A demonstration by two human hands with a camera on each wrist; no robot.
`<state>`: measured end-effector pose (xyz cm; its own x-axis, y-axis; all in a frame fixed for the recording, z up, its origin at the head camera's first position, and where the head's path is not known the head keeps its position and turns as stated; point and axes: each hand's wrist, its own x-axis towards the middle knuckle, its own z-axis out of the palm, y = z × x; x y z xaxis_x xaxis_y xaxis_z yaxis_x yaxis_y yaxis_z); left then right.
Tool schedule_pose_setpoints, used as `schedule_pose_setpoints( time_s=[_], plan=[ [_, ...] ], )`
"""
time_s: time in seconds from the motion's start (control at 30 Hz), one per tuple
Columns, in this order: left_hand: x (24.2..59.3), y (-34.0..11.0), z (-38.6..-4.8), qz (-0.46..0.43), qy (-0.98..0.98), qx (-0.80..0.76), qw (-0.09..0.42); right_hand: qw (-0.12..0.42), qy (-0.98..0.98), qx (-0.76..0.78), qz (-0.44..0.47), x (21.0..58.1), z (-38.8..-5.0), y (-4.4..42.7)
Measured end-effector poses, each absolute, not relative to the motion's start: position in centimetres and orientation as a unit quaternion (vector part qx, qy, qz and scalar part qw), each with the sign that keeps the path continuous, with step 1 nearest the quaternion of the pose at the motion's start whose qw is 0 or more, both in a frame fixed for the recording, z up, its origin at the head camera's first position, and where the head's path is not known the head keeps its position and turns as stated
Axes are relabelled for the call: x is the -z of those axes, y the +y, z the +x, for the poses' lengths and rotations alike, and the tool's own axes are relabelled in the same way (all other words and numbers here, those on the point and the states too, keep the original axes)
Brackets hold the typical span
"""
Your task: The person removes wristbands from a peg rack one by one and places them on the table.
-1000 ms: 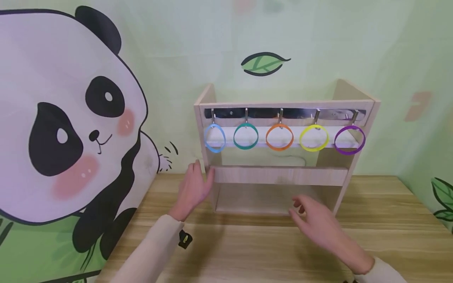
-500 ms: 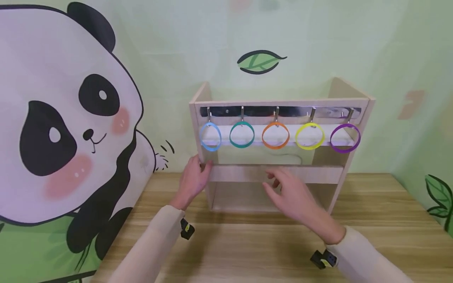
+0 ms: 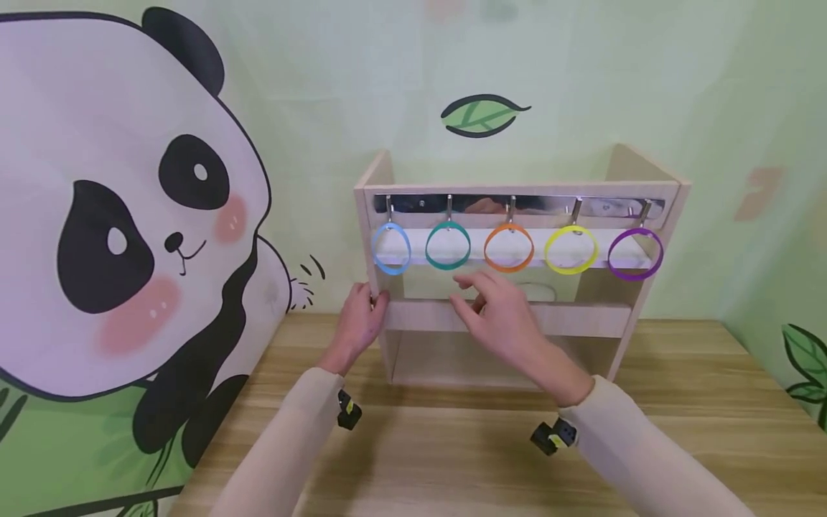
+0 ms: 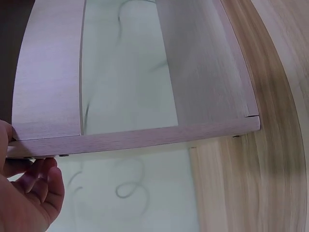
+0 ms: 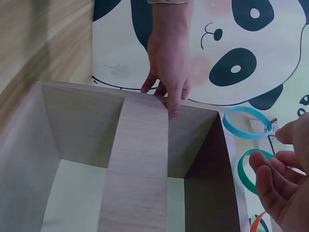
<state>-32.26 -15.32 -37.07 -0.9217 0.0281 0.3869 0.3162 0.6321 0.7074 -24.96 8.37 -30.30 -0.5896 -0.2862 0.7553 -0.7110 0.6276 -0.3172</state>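
On the surface (image 3: 439, 459), we steady the rack (image 3: 581, 320) with our left grip (image 3: 355, 322) clasping its side, and our right grip (image 3: 500, 316), loose and empty near the rings (image 3: 509, 270) on hooks (image 3: 512, 208), should move gently.

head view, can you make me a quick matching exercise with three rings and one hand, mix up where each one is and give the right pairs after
Column 1
1. Light blue ring
2. Teal ring
3. Purple ring
4. Left hand

Column 2
A. Hangs from the rightmost hook
B. Grips the left side panel of the wood-grain rack
C. Hangs from the second hook from the left
D. Hangs from the leftmost hook

Right pairs: 1-D, 2-C, 3-A, 4-B
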Motion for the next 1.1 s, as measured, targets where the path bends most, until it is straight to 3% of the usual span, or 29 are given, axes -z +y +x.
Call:
schedule_pose_setpoints(
  time_s=[0.6,1.1],
  plan=[
    [37.3,-15.1,-32.4,-0.088,-0.889,0.416,0.169,0.382,-0.818,-0.271,0.334,26.2,-27.5,4.1],
    [37.6,-15.2,-32.3,-0.092,-0.885,0.416,0.186,0.348,-0.854,-0.245,0.298,25.5,-29.1,2.0]
  ],
)
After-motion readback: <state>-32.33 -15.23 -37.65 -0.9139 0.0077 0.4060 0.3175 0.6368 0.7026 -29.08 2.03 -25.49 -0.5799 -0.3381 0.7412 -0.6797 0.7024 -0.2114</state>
